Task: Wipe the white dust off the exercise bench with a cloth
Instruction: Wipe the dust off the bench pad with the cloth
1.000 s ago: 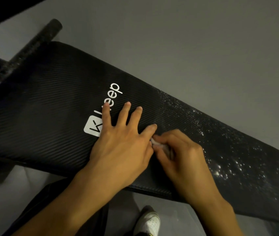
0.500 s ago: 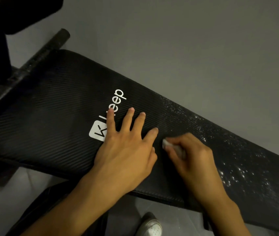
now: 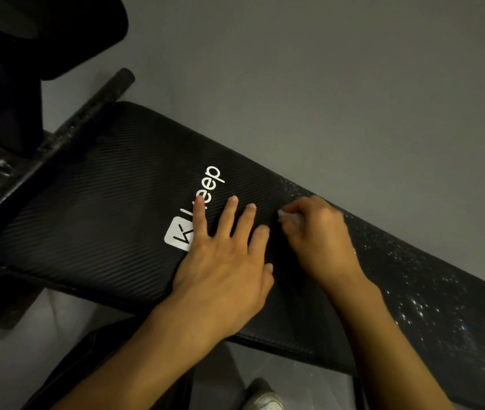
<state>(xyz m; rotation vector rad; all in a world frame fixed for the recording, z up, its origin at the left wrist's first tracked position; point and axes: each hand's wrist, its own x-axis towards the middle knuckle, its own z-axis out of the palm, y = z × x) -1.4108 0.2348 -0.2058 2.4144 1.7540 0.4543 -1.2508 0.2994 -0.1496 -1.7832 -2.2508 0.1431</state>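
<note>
The black ribbed exercise bench pad [image 3: 93,208] runs from upper left to lower right, with a white logo [image 3: 208,184] printed on it. White dust [image 3: 430,294] speckles its right half. My left hand [image 3: 223,261] lies flat on the pad with fingers spread, partly covering the logo. My right hand [image 3: 321,238] sits just to its right near the pad's far edge, fingers curled on a small white cloth [image 3: 290,217], mostly hidden under the fingers and pressed to the pad.
A black metal bar [image 3: 66,137] crosses the bench's left end, with a dark padded part [image 3: 28,34] above it at top left. Grey floor surrounds the bench. My shoe [image 3: 264,398] and dark trouser leg show below the pad's near edge.
My right hand with the cloth has slid from the pad's near side toward its far edge. My left hand has stayed flat on the logo.
</note>
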